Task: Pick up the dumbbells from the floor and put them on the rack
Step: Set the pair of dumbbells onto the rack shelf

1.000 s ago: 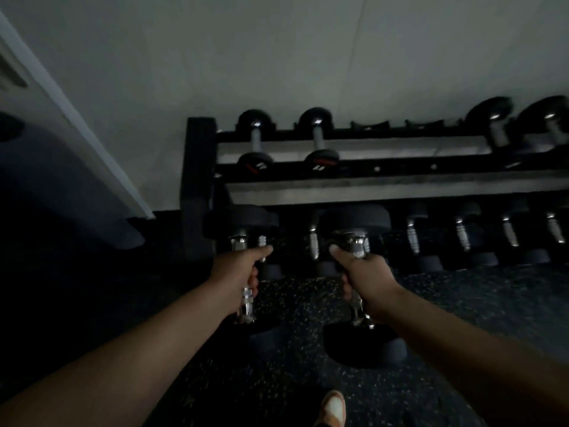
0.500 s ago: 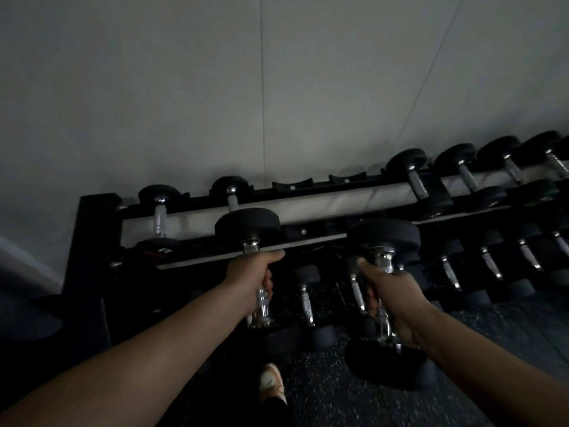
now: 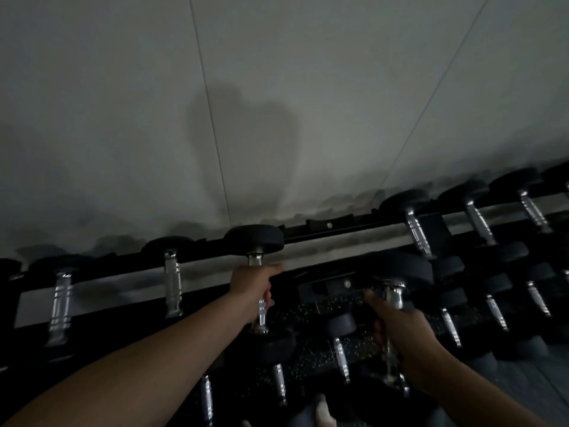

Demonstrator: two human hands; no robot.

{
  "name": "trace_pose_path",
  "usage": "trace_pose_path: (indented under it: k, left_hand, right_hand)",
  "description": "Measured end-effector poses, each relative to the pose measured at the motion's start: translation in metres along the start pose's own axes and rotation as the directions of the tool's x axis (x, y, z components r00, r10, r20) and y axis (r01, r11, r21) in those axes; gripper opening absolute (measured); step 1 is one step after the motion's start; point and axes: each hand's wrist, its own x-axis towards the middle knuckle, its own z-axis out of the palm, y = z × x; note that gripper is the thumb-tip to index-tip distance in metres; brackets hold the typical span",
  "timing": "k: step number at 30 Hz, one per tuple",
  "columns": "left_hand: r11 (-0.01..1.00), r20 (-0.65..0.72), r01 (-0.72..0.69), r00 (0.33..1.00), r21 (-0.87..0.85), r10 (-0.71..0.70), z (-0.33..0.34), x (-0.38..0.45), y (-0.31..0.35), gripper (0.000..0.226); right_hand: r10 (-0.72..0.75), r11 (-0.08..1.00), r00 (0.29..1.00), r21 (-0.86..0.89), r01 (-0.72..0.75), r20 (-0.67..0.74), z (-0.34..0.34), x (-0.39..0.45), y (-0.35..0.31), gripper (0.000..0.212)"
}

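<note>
My left hand (image 3: 251, 283) grips the chrome handle of a black dumbbell (image 3: 254, 238), whose far head is level with the back rail of the rack's top shelf (image 3: 338, 241). In my right hand (image 3: 403, 328) is a second black dumbbell (image 3: 397, 269), blurred, held in front of the top shelf's front rail. Both dumbbells point away from me toward the wall. The near head of the right dumbbell is hidden in the dark below my hand.
Two dumbbells (image 3: 172, 272) lie on the top shelf to the left and several dumbbells (image 3: 415, 229) to the right. More dumbbells (image 3: 495, 312) fill the lower shelf. A grey wall (image 3: 277, 103) stands behind the rack. A shoe (image 3: 321, 411) shows at the bottom edge.
Both hands have lifted their dumbbells up and forward to the top shelf. The view has tilted up and come closer to the rack.
</note>
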Motion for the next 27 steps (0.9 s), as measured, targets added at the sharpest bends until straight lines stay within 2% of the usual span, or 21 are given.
trace_pose_path:
  k: [7,9,13,18,27]
  left_hand:
    - [0.998,-0.117,0.054,0.992,0.011,-0.052,0.042,0.071,0.003,0.035]
    - [0.999,-0.171,0.053,0.984,0.001,-0.052,0.048,0.086,0.005,0.038]
    - [0.999,-0.252,0.04,0.967,-0.019,-0.044,0.051,0.107,0.01,0.039]
    - [0.996,-0.312,0.087,0.946,-0.023,-0.09,0.051,0.123,0.001,0.046]
    - [0.998,-0.425,0.061,0.904,0.012,-0.05,0.053,0.13,-0.002,0.049]
  right_hand:
    - [0.049,0.997,0.994,-0.07,-0.043,0.099,-0.016,0.098,-0.029,0.046]
    - [0.057,0.996,0.989,-0.07,-0.047,0.137,-0.014,0.122,-0.036,0.041]
    - [0.106,0.988,0.973,-0.132,-0.08,0.203,-0.005,0.163,-0.046,0.046]
    - [0.13,0.983,0.963,-0.159,-0.094,0.235,0.016,0.2,-0.051,0.05]
    - [0.161,0.974,0.953,-0.2,-0.111,0.257,0.066,0.242,-0.056,0.043]
